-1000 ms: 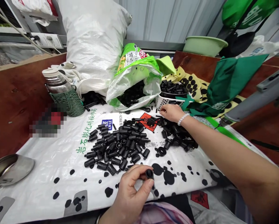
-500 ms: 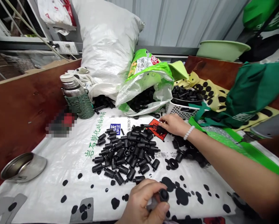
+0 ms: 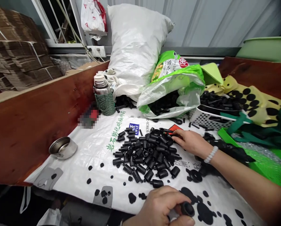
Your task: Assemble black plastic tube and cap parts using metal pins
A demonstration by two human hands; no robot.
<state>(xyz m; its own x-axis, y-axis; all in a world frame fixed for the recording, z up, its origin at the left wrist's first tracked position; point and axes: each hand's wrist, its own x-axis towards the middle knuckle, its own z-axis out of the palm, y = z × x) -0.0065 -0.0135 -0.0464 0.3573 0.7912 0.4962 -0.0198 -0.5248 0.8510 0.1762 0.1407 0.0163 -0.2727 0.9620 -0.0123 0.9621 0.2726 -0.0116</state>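
My left hand (image 3: 165, 205), at the bottom of the view, is closed around a small black hollow cap (image 3: 187, 208), its round open end facing up towards me. My right hand (image 3: 189, 142), with a white bead bracelet on the wrist, has its fingertips bent together at the right edge of a pile of black ribbed cylindrical parts (image 3: 144, 153). Whatever lies between those fingertips is hidden or too small to name. Under the hand's front part an orange-red printed label (image 3: 177, 128) shows partly. A white printed woven sheet (image 3: 91, 150) lies beneath the pile.
An opened green-and-clear bag (image 3: 171, 83) and a white perforated basket (image 3: 205, 119) hold more black parts at the back. A thermos in green netting (image 3: 104, 99) and a steel cup (image 3: 62, 147) stand on the left by a brown board (image 3: 48, 116). Black spots dot the front.
The view has turned left, so things shift rightwards. My right hand has moved down over the label towards the pile. My left hand still holds the black cap.
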